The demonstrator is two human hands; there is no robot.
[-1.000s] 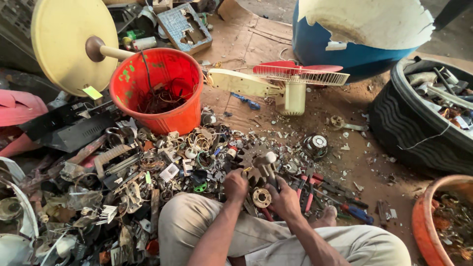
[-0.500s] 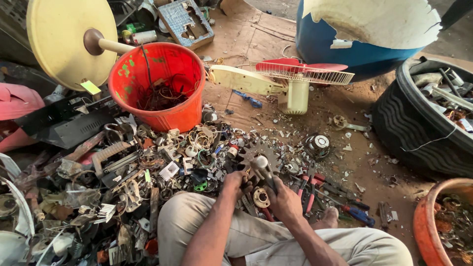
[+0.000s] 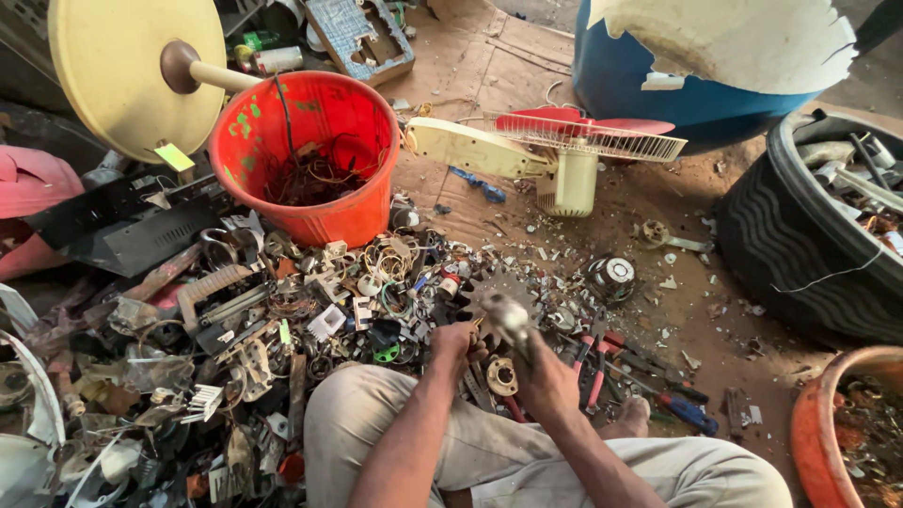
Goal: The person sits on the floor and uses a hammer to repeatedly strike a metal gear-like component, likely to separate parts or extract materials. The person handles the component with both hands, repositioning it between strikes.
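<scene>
Head view: person seated on ground, knees up. Left hand [image 3: 453,344] closed around small brass-coloured metal part [image 3: 499,376], low between knees. Right hand [image 3: 544,374] fisted on handle of steel-headed hammer [image 3: 508,315]; blurred hammer head raised just above part. Heap of mixed metal and plastic scrap [image 3: 282,329] spreads left of hands. Red plastic bucket of tangled wires [image 3: 310,160] stands behind heap. Red-handled pliers [image 3: 594,369] lie just right of right hand. Cream desk fan with red blades [image 3: 564,155] lies farther back.
</scene>
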